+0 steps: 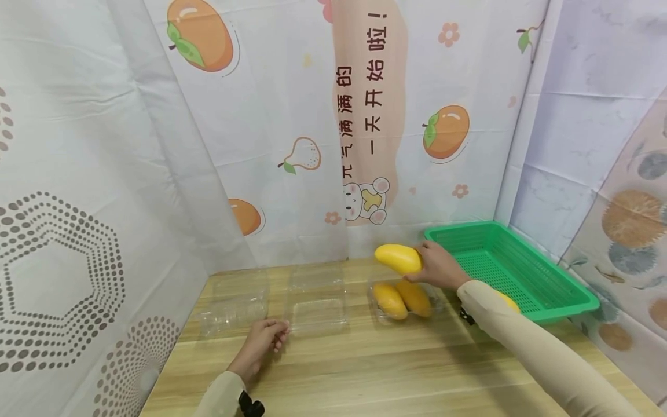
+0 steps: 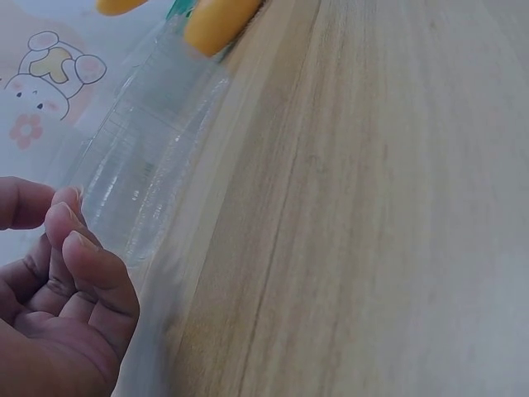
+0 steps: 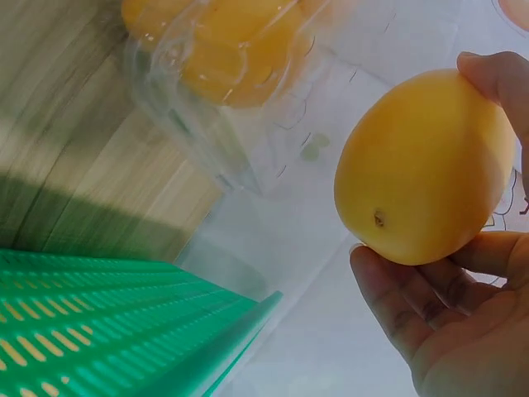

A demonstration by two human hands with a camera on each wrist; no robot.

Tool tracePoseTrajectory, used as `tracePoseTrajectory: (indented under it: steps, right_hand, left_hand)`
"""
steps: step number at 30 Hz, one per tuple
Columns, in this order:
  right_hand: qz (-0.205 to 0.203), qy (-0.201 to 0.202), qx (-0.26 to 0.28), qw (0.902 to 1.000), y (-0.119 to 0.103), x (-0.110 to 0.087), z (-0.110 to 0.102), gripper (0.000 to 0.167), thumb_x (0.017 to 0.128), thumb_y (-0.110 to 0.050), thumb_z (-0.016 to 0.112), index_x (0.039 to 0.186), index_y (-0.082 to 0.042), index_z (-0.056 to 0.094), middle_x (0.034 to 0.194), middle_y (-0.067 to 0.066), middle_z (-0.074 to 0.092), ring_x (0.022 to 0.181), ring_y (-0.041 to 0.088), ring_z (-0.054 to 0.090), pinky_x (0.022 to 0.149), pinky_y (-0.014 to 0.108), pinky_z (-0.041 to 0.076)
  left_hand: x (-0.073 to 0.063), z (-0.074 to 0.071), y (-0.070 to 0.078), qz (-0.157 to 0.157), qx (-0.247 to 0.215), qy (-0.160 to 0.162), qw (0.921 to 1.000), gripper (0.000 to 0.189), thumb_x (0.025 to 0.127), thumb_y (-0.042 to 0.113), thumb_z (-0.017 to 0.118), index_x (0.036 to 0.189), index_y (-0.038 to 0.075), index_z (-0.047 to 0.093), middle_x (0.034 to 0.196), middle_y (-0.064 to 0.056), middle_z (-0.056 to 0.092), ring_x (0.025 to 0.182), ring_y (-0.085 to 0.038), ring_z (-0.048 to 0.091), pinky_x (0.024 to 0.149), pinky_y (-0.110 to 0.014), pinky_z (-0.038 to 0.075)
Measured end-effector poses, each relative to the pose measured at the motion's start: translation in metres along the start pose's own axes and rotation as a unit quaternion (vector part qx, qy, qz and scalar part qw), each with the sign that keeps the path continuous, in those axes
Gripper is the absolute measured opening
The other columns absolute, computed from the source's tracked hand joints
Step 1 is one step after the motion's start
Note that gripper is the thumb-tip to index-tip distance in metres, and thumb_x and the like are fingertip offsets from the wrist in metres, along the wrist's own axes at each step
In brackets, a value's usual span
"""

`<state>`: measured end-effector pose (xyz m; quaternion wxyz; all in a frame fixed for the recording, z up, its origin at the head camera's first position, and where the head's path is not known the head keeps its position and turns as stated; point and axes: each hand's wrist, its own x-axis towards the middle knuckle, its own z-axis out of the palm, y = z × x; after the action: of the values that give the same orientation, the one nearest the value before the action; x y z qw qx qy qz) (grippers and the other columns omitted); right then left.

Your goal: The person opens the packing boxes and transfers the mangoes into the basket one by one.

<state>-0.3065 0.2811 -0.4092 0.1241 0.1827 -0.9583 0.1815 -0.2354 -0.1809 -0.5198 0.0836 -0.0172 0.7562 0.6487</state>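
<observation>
My right hand [image 1: 440, 266] grips a yellow mango [image 1: 398, 258], held up above a clear plastic clamshell box [image 1: 383, 317] in which two mangoes lie side by side. In the right wrist view the held mango [image 3: 421, 169] sits between the thumb and the fingers, its stem end towards the camera. My left hand [image 1: 263, 343] is at the near left corner of the middle clear box [image 1: 318, 315], whose lid stands open. Seen from the left wrist, the thumb and curled fingers [image 2: 95, 269] pinch that box's edge.
At the right back stands a green plastic basket [image 1: 542, 260] with a mango [image 1: 506, 301] in it, partly hidden by my right sleeve. Another clear box [image 1: 234, 313] lies open at the left. Printed curtains [image 1: 292, 87] hang behind and beside the wooden table [image 1: 359, 370].
</observation>
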Motion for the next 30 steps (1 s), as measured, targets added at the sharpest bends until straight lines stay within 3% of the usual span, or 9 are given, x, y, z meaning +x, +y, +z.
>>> tracePoseTrajectory:
  steps: [16, 21, 30]
  right_hand:
    - [0.009, 0.012, -0.008, 0.9999, 0.021, -0.006, -0.009, 0.076, 0.078, -0.05, 0.087, 0.128, 0.003, 0.065, 0.099, 0.011, 0.058, 0.08, 0.022, 0.05, 0.066, 0.036, 0.047]
    - [0.019, 0.025, -0.001, 0.9995, 0.028, -0.011, -0.016, 0.077, 0.079, -0.047, 0.087, 0.127, 0.007, 0.064, 0.104, 0.016, 0.059, 0.081, 0.024, 0.052, 0.067, 0.039, 0.048]
    - [0.036, 0.026, 0.01, 0.999, 0.038, -0.017, -0.028, 0.073, 0.079, -0.046, 0.087, 0.122, 0.009, 0.064, 0.095, 0.013, 0.058, 0.078, 0.024, 0.051, 0.065, 0.036, 0.046]
  left_hand:
    - [-0.003, -0.003, -0.001, -0.003, 0.003, 0.001, 1.0, 0.03, 0.101, 0.018, 0.063, 0.101, -0.011, 0.067, 0.078, -0.007, 0.063, 0.065, -0.012, 0.052, 0.056, -0.022, 0.047]
    - [-0.003, -0.003, 0.0, 0.0, 0.001, -0.002, 1.0, 0.03, 0.101, 0.019, 0.063, 0.099, -0.011, 0.066, 0.078, -0.008, 0.063, 0.065, -0.012, 0.052, 0.056, -0.022, 0.047]
    - [0.001, -0.001, 0.0, 0.003, 0.0, -0.003, 1.0, 0.029, 0.101, 0.018, 0.063, 0.098, -0.01, 0.067, 0.077, -0.006, 0.062, 0.065, -0.012, 0.051, 0.056, -0.022, 0.046]
